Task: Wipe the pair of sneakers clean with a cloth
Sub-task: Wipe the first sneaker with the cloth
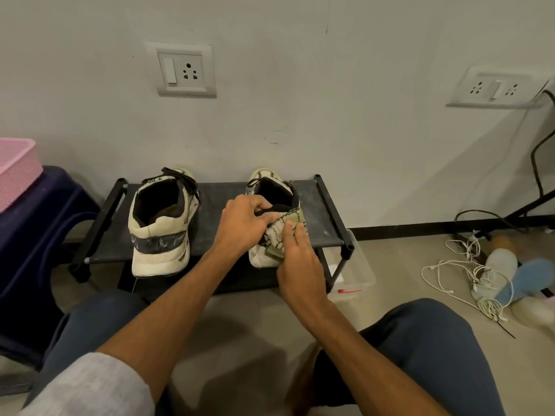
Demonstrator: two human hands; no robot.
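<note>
Right sneaker [270, 187] stands heel-out on black rack [222, 199]; left hand [243, 222] grips its collar, right hand [297, 259] presses cloth [285, 226] flat-fingered against heel. Left sneaker [160, 229] stands apart, untouched.

Right sneaker [265, 183]: heel hidden behind cloth [285, 225], left hand [240, 225] and right hand [300, 265]. Pink basket [15, 166]: cut off by left edge. Blue object [537, 276]: blurred.
</note>
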